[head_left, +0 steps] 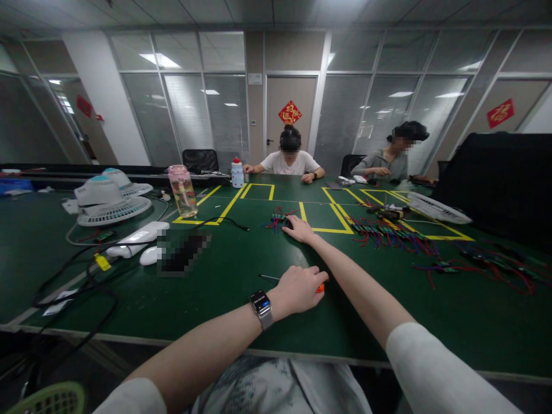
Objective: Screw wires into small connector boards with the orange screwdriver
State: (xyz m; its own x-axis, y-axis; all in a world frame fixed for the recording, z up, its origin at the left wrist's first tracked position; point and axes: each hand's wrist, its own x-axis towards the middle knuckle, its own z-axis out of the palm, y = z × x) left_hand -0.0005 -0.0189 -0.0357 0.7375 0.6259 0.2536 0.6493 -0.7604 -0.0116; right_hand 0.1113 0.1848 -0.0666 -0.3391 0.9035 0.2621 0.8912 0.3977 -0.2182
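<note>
My left hand (299, 289), with a watch on its wrist, is closed over a screwdriver near the front of the green table. The screwdriver's thin shaft (268, 278) sticks out to the left, and its orange handle (320, 287) shows under my fingers. Farther forward, my right hand (299, 230) has its thumb and fingers around the right edge of a small group of green circuit boards (278, 217) with red and blue wires. My fingertips partly cover the boards there.
Many wired circuit boards (388, 230) lie to the right, near a white fan grille (437, 208). On the left are white fans (114, 210), a pink-lidded bottle (183, 192), a white power strip (138, 238) and black cables. Yellow tape marks the table (241, 322). Two people sit opposite.
</note>
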